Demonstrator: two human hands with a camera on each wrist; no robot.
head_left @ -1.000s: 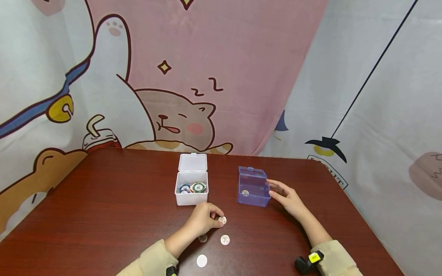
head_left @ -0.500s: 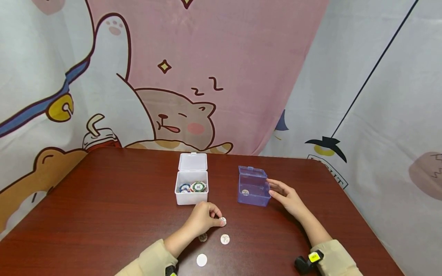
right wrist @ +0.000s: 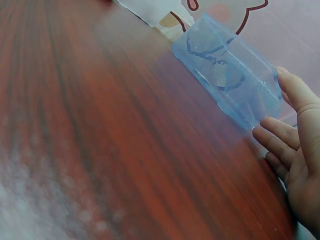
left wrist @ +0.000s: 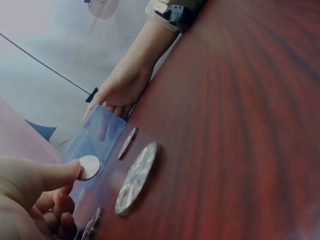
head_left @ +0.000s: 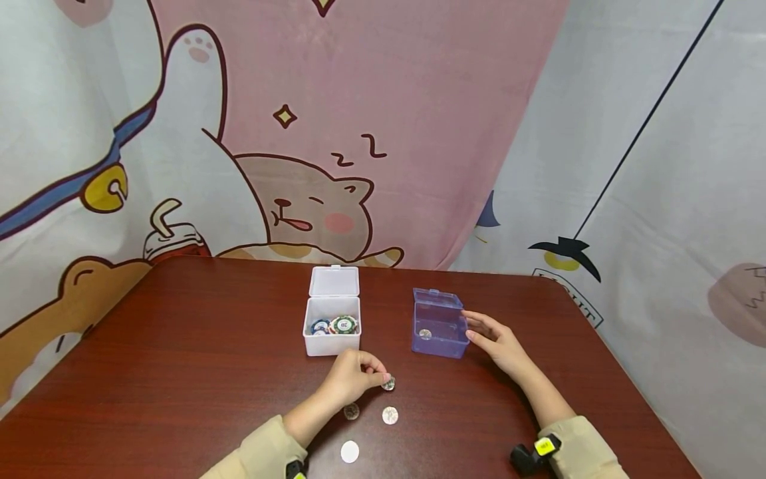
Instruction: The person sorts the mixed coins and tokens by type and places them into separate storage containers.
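My left hand (head_left: 349,380) pinches a silver coin (left wrist: 89,167) between thumb and fingers, over the table in front of the two boxes. A second coin (head_left: 390,416) and a darker one (head_left: 351,412) lie near that hand; a bright round disc (head_left: 350,452) lies closer to me. On the right stands a translucent blue box (head_left: 439,348), lid tipped back, with one coin (head_left: 425,334) inside. My right hand (head_left: 499,344) touches this box's right side, thumb and fingers fairly straight in the right wrist view (right wrist: 300,135).
Left of the blue box stands a white box (head_left: 332,346), its lid raised, holding several poker chips (head_left: 343,324). The dark red wooden table (head_left: 179,346) ends at a printed cloth backdrop (head_left: 419,133).
The coin in my left hand has come up from nearly flat to a tilted pose, with the fingertips shifted slightly right. My right hand and both boxes stay put.
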